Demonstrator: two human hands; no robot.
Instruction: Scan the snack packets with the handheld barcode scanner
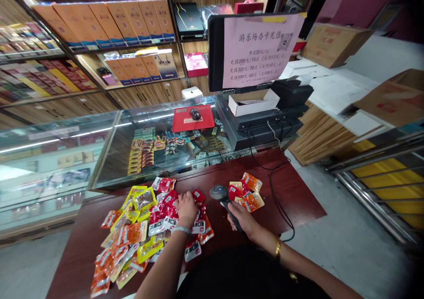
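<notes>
My right hand (243, 217) is wrapped round the handle of a barcode scanner (220, 193), whose head shows a small blue light. The scanner is held over the brown counter, pointing left. My left hand (187, 208) is closed, its fingers curled on a red snack packet (198, 196) at the right side of a large pile. Red-and-white packets (157, 213) lie under and around that hand. Further left in the pile are yellow packets (145, 199) and orange packets (132, 232). Right of the scanner sits a smaller group of orange and red packets (251, 202).
Behind the counter (281, 188) stands a glass display case (112, 157) with a red mouse pad (179, 122) on it. A monitor (215, 56) bearing a paper sign rises at the back. A black cable (273, 193) loops over the counter's right side.
</notes>
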